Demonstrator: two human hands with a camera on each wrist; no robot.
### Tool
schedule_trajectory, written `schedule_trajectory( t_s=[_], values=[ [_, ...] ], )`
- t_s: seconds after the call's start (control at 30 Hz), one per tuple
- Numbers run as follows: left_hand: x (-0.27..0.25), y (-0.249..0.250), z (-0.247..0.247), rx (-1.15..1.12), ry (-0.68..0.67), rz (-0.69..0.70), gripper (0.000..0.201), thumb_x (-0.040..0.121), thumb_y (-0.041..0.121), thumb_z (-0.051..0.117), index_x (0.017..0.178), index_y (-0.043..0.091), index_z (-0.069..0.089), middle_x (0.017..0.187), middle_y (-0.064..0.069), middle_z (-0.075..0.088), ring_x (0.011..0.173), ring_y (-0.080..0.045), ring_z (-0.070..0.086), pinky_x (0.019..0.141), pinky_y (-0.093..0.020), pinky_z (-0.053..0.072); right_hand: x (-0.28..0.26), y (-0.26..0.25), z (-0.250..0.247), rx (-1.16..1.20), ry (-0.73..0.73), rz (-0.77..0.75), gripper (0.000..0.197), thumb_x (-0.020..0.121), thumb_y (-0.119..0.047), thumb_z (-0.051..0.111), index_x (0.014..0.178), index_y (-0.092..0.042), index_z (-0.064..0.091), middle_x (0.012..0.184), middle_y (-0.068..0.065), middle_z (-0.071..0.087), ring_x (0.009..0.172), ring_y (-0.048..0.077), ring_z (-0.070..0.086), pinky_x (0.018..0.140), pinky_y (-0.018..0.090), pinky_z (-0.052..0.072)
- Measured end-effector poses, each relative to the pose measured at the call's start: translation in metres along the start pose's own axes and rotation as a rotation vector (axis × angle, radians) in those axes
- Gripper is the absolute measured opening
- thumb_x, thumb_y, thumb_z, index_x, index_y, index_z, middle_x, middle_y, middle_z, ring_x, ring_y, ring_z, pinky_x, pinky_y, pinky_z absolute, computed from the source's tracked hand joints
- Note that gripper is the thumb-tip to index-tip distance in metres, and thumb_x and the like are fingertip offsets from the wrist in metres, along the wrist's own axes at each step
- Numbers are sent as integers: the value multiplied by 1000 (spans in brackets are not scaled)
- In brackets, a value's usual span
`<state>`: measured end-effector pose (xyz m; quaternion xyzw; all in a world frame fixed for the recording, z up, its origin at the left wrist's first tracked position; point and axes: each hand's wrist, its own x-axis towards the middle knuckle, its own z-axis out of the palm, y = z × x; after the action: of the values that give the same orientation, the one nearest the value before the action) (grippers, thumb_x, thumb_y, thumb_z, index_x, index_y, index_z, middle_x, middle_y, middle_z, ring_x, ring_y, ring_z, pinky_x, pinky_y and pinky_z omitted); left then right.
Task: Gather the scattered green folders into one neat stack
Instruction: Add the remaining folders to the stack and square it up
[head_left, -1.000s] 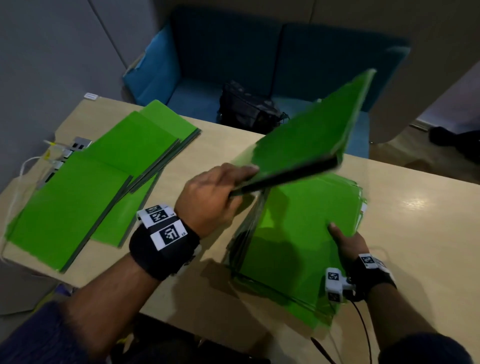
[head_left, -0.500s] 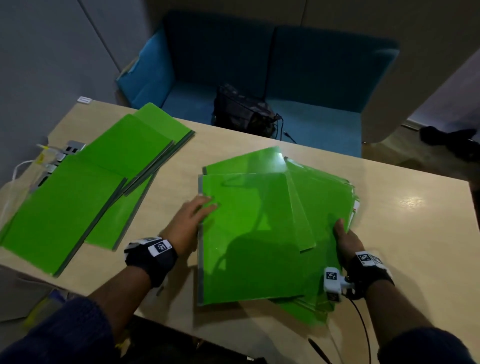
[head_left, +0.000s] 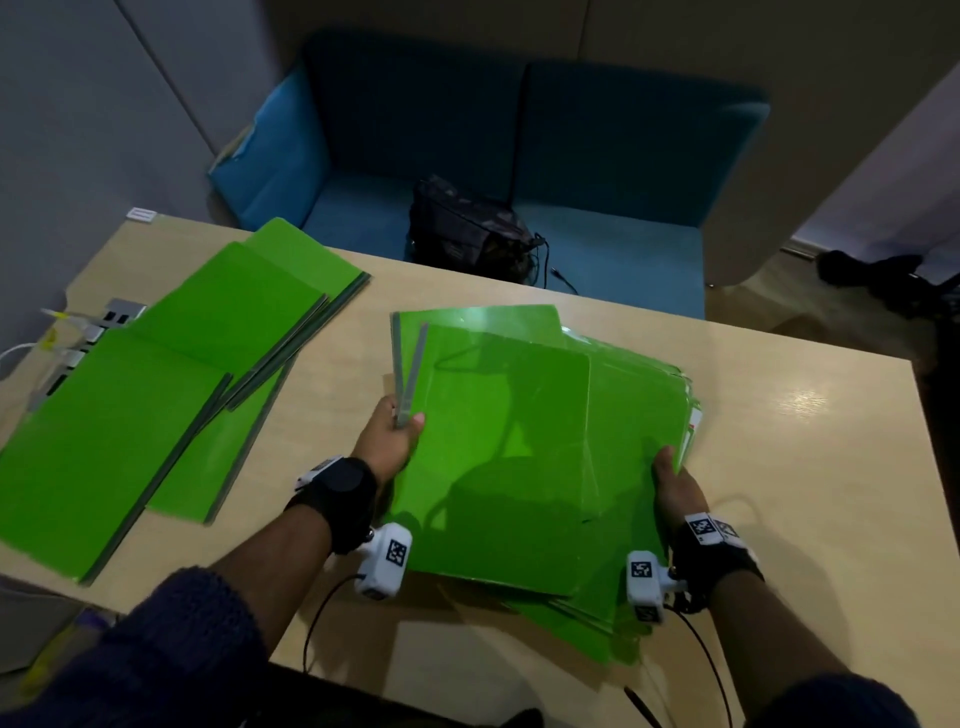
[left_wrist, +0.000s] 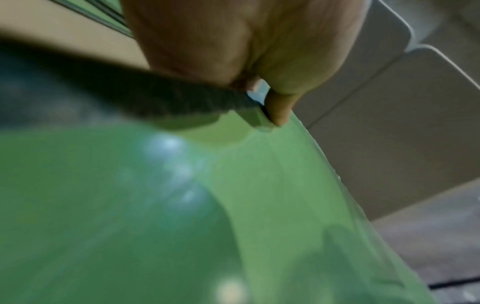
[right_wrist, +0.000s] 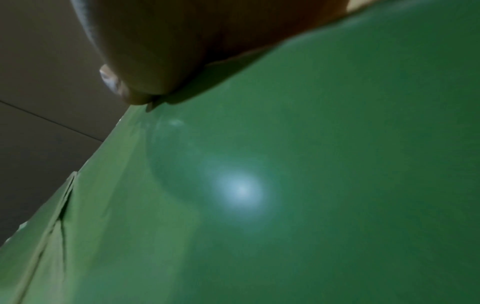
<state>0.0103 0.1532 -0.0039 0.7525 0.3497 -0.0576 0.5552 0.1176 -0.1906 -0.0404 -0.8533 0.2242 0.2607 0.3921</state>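
A loose pile of green folders (head_left: 509, 447) lies in the middle of the wooden table (head_left: 810, 467), its sheets fanned out of line. My left hand (head_left: 395, 436) grips the grey spines at the pile's left edge, thumb on top; the left wrist view shows the thumb (left_wrist: 278, 107) pressing a spine against the green cover (left_wrist: 182, 205). My right hand (head_left: 672, 483) holds the pile's right edge, thumb on top of the cover (right_wrist: 285, 185). Several more green folders (head_left: 156, 395) lie overlapped at the table's left side.
A power socket panel with cables (head_left: 88, 332) sits at the table's left edge. Behind the table stands a blue sofa (head_left: 597, 156) with a dark bag (head_left: 467, 228) on the seat. Cables from my wrist cameras (head_left: 387, 566) trail over the table's front edge.
The folder my left hand held up was laid on the pile. That hand then moved to the left edge and took hold of the spines. My right hand stayed at the right edge.
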Motion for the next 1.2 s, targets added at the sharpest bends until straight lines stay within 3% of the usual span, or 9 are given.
schedule_trajectory(
  t_s=[0.17,0.33,0.5,0.63,0.77,0.87,1.03,1.1,1.2],
  values=[
    [5,-1,17,297,61,93,33,97,42,43,109,13,53,86,-10,62,82,-30,59,66,-33,40,-7,2,8,120,23,9,83,94,-65,24,144,-1,40,146,25,43,129,41,46,102,43,38],
    [1,-7,36,339,57,115,32,95,41,49,107,14,62,83,-7,64,82,-29,60,66,-29,38,-12,6,12,206,13,-15,85,90,-69,26,143,-5,43,140,23,50,122,39,52,96,40,42],
    [1,-4,56,249,95,164,29,94,32,55,110,10,64,98,-12,65,93,-30,60,76,-32,43,-14,17,33,282,-1,-73,125,49,-101,35,140,-15,45,122,18,64,95,28,62,82,39,50],
    [-3,-7,48,331,110,125,39,95,32,55,123,5,58,114,-16,54,108,-30,51,88,-28,36,-25,7,50,328,-87,-159,83,70,-72,64,128,-13,53,93,7,70,74,21,65,60,27,49],
    [-2,-13,-2,245,-18,183,37,93,40,49,98,9,68,89,-8,55,92,-27,55,79,-29,40,-29,-19,60,361,-158,-256,58,75,-36,81,124,-18,57,105,2,72,91,19,69,66,27,54],
    [10,-31,-61,211,180,199,22,93,22,58,111,12,68,108,-8,58,96,-22,58,86,-29,46,-27,-42,71,365,-211,-292,46,77,-26,80,119,-14,63,102,8,74,88,25,72,74,39,59],
    [12,-93,-168,387,688,-162,52,76,7,72,126,7,57,128,-23,48,119,-39,45,102,-42,37,-21,-62,98,288,-262,-324,47,76,-32,80,116,-13,65,101,11,74,88,28,72,79,47,59],
    [2,-115,-198,522,726,-299,64,74,10,72,133,7,48,139,-21,38,130,-38,33,103,-48,32,-23,-71,108,236,-275,-355,44,77,-33,79,115,-14,66,99,11,74,85,26,71,73,37,58],
    [-11,-141,-222,647,558,-485,74,83,19,67,146,15,28,152,-14,27,140,-33,24,105,-60,26,-25,-77,118,201,-292,-366,40,80,-33,77,114,-14,66,97,10,73,83,25,70,65,28,53]
  ],
)
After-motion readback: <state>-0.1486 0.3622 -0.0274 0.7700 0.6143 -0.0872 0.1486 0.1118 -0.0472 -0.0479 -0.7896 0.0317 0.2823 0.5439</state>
